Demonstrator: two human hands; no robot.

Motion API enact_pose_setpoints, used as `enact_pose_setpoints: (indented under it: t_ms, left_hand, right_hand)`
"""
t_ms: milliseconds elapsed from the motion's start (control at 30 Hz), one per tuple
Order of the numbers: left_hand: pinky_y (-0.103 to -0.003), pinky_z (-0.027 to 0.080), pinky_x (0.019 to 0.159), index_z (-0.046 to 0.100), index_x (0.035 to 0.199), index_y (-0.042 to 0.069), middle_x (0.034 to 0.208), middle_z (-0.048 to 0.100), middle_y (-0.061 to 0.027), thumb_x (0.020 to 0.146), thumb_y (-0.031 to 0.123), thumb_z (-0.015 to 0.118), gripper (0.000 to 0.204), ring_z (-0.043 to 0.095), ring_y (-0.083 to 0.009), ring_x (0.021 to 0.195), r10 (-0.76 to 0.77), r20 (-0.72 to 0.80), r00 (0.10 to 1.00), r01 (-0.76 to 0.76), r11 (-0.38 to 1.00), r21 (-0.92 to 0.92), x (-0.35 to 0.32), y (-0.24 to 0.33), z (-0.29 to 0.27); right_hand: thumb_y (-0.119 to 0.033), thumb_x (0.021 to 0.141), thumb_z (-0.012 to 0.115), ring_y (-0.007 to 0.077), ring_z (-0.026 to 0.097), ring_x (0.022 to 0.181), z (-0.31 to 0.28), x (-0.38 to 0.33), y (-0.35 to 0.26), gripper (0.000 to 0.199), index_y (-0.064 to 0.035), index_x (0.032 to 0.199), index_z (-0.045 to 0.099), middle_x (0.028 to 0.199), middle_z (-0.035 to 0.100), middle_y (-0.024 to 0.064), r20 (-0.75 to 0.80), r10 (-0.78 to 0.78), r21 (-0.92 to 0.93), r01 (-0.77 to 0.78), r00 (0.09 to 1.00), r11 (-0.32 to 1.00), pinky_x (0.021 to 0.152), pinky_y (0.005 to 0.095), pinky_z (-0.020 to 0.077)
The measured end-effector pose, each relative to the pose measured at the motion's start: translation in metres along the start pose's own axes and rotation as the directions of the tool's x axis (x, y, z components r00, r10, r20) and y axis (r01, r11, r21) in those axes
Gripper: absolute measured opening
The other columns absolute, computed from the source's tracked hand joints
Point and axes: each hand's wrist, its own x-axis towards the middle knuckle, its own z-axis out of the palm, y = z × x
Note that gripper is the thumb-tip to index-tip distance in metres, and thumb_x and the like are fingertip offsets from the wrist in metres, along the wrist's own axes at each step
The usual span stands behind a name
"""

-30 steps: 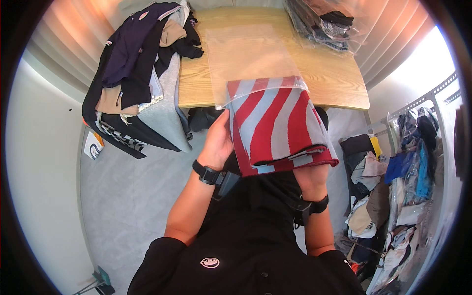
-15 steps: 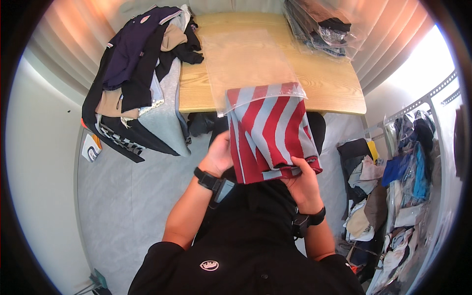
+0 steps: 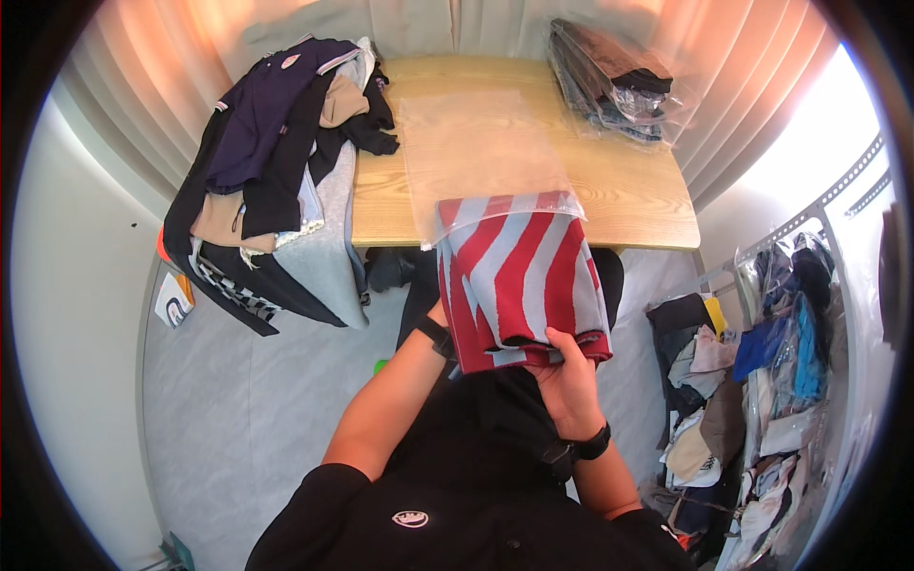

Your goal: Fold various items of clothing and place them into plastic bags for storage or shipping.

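A clothes heap [image 3: 271, 143] lies on the left of the table [image 3: 628, 209] and bagged garments [image 3: 614, 81] on its far right, with a plastic bag [image 3: 486, 143] between them whose near mouth covers the far end of a folded cloth [image 3: 524, 285], and a rack [image 3: 824, 209] stands near right.

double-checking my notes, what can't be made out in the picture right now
Left hand: head view, mostly hidden behind the striped cloth, so its grip is unclear.
Right hand: head view, the part under the cloth is covered by it.
Green thing: head view, mostly hidden by the left forearm.
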Motion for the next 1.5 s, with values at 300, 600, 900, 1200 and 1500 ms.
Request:
enact_pose_setpoints:
  t_ms: [300,600,900,1200,1500]
  left_hand:
    - [-0.034,0.049,0.095,0.038,0.137,0.003,0.132,0.052,-0.0144,0.101,0.030,0.037,0.046,0.055,-0.0234,0.115,-0.036,-0.057,0.998,0.037,0.999,0.017,0.002,0.015,0.009]
    - [-0.032,0.054,0.078,0.053,0.122,0.007,0.111,0.064,-0.0079,0.098,0.028,0.045,0.033,0.063,-0.0174,0.098,0.244,-0.259,0.935,-0.086,0.861,0.501,0.000,0.016,0.015]
    - [-0.024,0.047,0.067,0.064,0.095,0.002,0.081,0.066,-0.0060,0.098,0.039,0.045,0.041,0.061,-0.0120,0.074,0.104,-0.513,0.852,0.222,0.816,0.534,-0.002,0.014,0.020]
    - [-0.025,0.048,0.060,0.063,0.090,0.002,0.076,0.065,-0.0061,0.097,0.046,0.046,0.048,0.061,-0.0129,0.065,0.206,-0.550,0.810,0.183,0.801,0.570,-0.013,-0.005,0.007]
    - [-0.027,0.050,0.070,0.057,0.099,0.006,0.088,0.065,-0.0072,0.093,0.018,0.048,0.016,0.060,-0.0142,0.077,0.261,-0.483,0.836,0.104,0.789,0.606,-0.062,0.035,-0.005]
  right_hand:
    - [-0.003,0.087,0.055,0.0246,0.064,0.094,0.008,0.034,0.006,0.042,-0.0039,0.128,0.043,0.113,0.059,0.0099,0.029,-0.135,0.000,0.135,0.990,0.991,0.075,0.0401,0.0569]
    - [-0.002,0.088,0.057,0.0243,0.065,0.090,0.025,0.096,0.002,0.031,0.0003,0.118,0.050,0.105,0.062,0.0117,0.129,-0.113,0.007,0.114,0.985,0.994,0.077,0.0395,0.0557]
    - [0.001,0.088,0.055,0.0262,0.060,0.097,0.050,0.163,-0.001,0.024,0.0027,0.112,0.052,0.107,0.060,0.0122,0.215,-0.070,0.009,0.069,0.974,0.998,0.085,0.0419,0.0510]
    - [-0.013,0.086,0.063,0.0226,0.058,0.084,0.094,0.206,0.008,0.031,0.0083,0.107,0.054,0.089,0.057,0.0101,-0.075,-0.144,-0.388,0.104,0.987,0.916,0.071,0.0333,0.0479]
    - [-0.009,0.088,0.058,0.0265,0.058,0.095,0.034,0.160,0.011,0.039,-0.0014,0.123,0.044,0.109,0.055,0.0149,0.207,-0.121,0.056,0.112,0.971,0.992,0.086,0.0382,0.0483]
